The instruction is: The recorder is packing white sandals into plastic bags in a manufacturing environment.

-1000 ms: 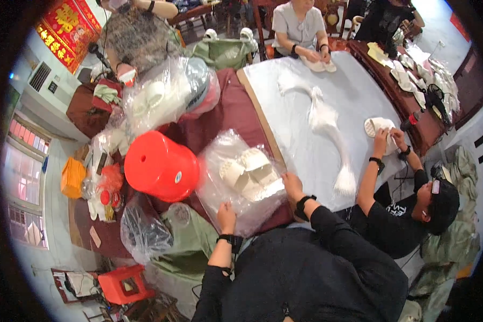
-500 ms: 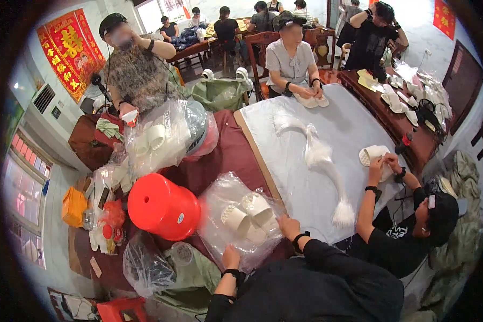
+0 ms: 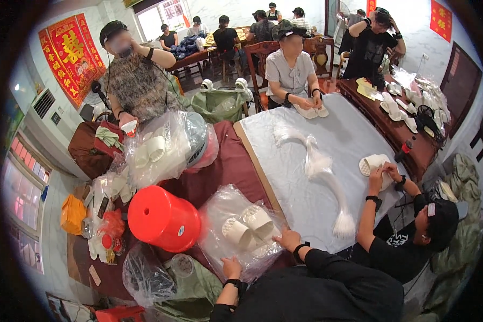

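Both forearms enter from lower edge, black sleeves, dark wristbands. Left hand (image 3: 231, 266) laid flat on near edge of clear plastic bag (image 3: 226, 210), fingers spread, pressing rather than clenched. Right hand (image 3: 287, 238) on bag's right side, fingers curled over plastic; true grip on it hard to tell at this size. Bag lies on maroon table (image 3: 228, 166) near front edge, holding white rolls (image 3: 248, 225), just beside overturned red bucket (image 3: 162, 218)

One head-worn fisheye view looks steeply down from close above the near edge of the grey-clothed tabletop (image 3: 333, 155), facing across it.
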Demonstrator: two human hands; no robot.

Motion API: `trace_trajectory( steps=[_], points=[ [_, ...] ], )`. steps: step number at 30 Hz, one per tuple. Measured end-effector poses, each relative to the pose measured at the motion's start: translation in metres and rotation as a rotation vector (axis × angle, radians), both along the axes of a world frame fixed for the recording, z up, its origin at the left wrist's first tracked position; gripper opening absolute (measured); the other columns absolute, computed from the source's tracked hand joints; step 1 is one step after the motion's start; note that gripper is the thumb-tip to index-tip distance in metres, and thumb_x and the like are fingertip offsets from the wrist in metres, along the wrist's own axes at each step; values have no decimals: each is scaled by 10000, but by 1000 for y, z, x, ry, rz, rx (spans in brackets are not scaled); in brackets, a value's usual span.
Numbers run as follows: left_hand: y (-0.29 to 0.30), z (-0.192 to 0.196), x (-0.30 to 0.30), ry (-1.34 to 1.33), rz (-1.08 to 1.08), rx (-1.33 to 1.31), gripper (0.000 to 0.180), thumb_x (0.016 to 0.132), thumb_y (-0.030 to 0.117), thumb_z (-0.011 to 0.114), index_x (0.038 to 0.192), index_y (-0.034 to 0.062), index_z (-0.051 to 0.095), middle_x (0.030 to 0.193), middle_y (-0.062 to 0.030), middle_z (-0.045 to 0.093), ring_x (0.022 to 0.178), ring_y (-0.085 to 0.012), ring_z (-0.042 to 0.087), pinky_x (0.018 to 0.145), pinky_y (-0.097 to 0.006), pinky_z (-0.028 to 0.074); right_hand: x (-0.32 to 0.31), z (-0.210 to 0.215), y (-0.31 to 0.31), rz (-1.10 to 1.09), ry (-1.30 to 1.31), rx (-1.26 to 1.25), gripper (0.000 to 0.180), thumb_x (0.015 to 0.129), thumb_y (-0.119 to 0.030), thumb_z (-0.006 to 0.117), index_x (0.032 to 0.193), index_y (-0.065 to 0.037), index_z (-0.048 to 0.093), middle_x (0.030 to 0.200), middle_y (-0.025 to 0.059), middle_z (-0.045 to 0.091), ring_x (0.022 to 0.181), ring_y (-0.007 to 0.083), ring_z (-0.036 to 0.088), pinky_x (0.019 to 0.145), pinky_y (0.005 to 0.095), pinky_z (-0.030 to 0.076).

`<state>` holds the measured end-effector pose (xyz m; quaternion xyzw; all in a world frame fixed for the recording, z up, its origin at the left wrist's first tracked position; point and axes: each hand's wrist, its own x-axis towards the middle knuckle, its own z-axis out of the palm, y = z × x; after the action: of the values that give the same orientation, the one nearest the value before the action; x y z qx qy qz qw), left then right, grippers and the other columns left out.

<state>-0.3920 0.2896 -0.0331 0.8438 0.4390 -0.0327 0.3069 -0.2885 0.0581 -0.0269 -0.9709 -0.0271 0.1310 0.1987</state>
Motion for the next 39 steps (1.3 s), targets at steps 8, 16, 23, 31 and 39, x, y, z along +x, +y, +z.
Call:
trace_trajectory(
  steps=[8,16,23,31,39],
  points=[
    [13,17,2,27,-235,-35,299,781,300,581,823,4,590,853,-219,612,836,-386,578,723,-450,441,9,8,3,-27,119,19,577,694,-573,607,820,-11,646,809,179,642,755,332,630,637,422,494],
    [17,-15,3,-162,-135,-76,258,766,242,555,825,-8,575,793,-225,599,783,-397,570,711,-441,443,14,-3,10,11,134,70,517,706,-480,633,856,14,652,824,215,630,782,348,622,669,419,491],
    [16,-4,10,-222,149,-427,185,751,146,545,765,-37,522,727,-161,587,747,-310,586,712,-389,453,16,-4,8,-146,195,283,449,714,-398,638,847,31,646,831,237,619,823,366,605,720,418,478],
    [16,-5,15,-157,90,-817,242,798,213,497,813,-23,546,744,-114,566,673,-190,558,608,-330,445,13,-8,10,-280,273,437,481,696,-365,658,917,60,609,808,195,637,805,353,621,711,398,482],
    [10,1,14,-210,-156,-935,468,780,342,643,1088,0,563,948,-114,607,809,-195,574,643,-336,451,15,-28,13,-98,474,686,659,671,-469,701,935,125,591,834,157,625,698,231,583,638,339,471]
  ],
)
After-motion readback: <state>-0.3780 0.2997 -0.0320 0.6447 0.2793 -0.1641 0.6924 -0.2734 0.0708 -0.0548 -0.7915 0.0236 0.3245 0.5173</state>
